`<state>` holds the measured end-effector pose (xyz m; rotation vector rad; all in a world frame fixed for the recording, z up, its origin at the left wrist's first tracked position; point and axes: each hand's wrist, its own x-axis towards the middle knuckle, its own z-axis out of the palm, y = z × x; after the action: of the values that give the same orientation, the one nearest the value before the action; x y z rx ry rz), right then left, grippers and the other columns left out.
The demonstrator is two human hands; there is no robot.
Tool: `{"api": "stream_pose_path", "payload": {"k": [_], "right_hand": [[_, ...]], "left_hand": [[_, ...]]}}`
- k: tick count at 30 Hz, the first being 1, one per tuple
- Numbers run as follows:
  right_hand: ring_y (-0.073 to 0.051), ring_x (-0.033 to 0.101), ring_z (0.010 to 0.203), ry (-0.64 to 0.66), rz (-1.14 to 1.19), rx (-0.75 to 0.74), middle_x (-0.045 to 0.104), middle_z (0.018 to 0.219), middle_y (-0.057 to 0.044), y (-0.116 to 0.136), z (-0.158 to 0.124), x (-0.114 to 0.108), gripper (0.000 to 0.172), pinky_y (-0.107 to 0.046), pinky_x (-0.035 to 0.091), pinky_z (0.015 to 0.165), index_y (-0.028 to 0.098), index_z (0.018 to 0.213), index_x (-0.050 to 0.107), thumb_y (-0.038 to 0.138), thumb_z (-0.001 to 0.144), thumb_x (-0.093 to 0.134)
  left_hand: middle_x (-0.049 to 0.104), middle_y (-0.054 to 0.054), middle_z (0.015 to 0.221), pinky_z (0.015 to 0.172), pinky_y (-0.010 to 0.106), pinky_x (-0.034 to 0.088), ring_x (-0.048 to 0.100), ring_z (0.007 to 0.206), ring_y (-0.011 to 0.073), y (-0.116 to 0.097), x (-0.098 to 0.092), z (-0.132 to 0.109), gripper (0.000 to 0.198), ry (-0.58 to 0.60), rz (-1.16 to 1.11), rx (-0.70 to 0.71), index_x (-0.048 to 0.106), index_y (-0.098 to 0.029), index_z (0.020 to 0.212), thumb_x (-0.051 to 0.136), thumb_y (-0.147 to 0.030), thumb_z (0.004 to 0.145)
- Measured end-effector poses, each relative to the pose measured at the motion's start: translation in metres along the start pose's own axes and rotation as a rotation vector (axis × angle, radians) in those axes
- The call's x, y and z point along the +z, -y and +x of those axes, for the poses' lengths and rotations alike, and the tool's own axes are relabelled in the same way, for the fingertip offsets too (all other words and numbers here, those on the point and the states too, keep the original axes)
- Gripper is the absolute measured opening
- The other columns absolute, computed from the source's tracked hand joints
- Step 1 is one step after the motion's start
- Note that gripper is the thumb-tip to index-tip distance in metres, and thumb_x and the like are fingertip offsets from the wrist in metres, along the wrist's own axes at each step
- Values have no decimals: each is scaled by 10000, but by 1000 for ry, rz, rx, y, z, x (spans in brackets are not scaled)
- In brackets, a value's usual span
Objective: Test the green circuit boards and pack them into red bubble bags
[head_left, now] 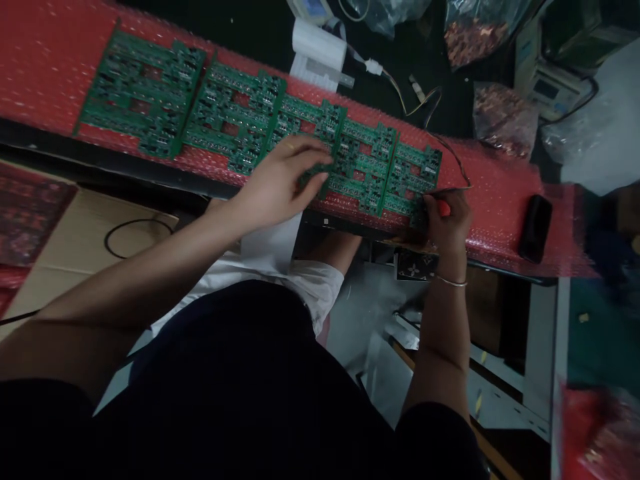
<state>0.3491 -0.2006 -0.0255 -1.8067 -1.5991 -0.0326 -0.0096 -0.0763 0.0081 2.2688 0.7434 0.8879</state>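
Several green circuit boards [140, 93] lie in a slanting row on red bubble wrap [495, 207] along the bench. My left hand [290, 173] is over the middle boards, fingers curved and apart from the thumb, with nothing visible between them. At the row's right end, my right hand [447, 217] is closed around a small red-handled tool [443, 208], beside the last board's lower right corner. A thin brown cable [453, 155] runs down to this hand. The tool's tip is too small to make out.
Behind the boards are a white paper roll [319, 45], a connector cable [374, 67] and bags of copper-coloured parts [505, 117]. A black object [535, 228] lies on the wrap at the right. Cardboard [85, 233] is at the lower left.
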Motion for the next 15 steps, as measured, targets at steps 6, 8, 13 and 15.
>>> {"api": "stream_pose_path", "payload": {"k": [6,8,13,15], "right_hand": [[-261,690,975,-9,-15,-9,747,949,-67,1,0,1,283,-457,555,913,266,852,671,523,959,624],[-266,686,966,-21,-18,-14,739,934,-70,1,0,1,299,-463,552,903,260,842,663,534,955,622],[-269,682,966,-2,-44,-5,737,920,-71,1,-1,2,313,-469,546,922,266,829,655,552,950,621],[-271,681,949,-5,-45,-3,737,909,-76,1,-1,3,337,-469,546,914,261,826,659,572,947,616]], "left_hand": [[734,-4,1106,957,515,602,676,1037,257,11,-11,-63,148,-103,104,-66,723,-330,1050,613,-354,954],[735,25,1060,926,482,607,687,1006,259,14,-8,-76,138,-85,131,-86,731,-306,1002,622,-354,933],[722,59,1029,941,437,576,684,1010,255,23,5,-92,132,-32,126,-101,736,-275,948,626,-339,915],[714,69,1051,963,445,564,677,1021,255,26,8,-95,135,-31,126,-96,741,-263,970,629,-322,922]]}}
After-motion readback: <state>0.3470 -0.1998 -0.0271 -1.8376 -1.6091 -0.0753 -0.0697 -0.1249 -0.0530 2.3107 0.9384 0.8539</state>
